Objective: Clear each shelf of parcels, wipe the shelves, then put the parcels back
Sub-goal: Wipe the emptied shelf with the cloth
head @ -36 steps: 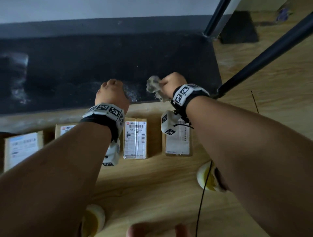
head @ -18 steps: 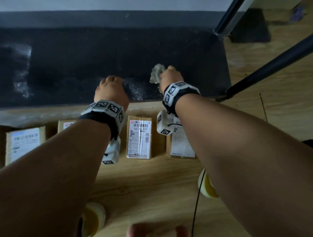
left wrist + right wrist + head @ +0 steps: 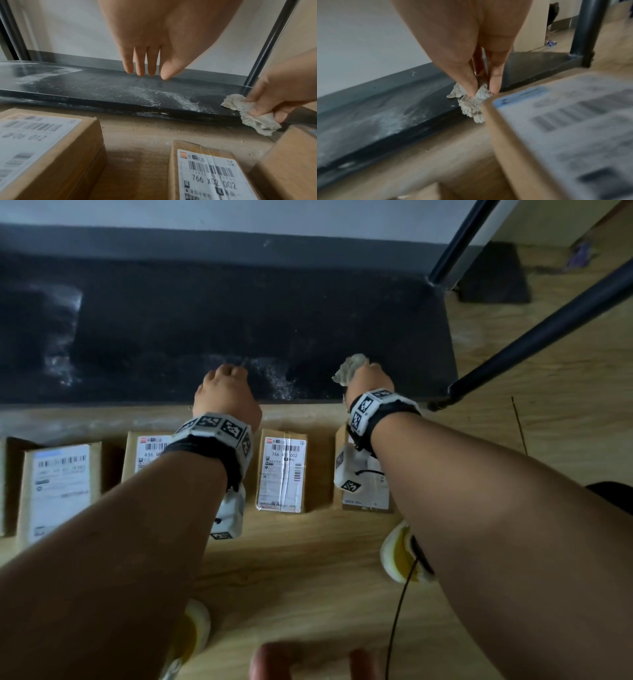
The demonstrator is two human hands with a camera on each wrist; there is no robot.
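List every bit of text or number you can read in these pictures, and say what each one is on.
"766 X02 002": white label of the middle brown cardboard parcel on the wooden floor.
"STO": orange logo at the same label's top corner.
Number ending "012": white label of the brown cardboard parcel to its left; the rest is blurred.
Labels on the far-left parcel and the right-hand parcel: too blurred to read.

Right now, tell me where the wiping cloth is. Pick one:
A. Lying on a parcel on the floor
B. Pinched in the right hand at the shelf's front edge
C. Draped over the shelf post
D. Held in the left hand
B: the right hand pinches the cloth against the front edge of the dusty shelf, while the left hand holds nothing.
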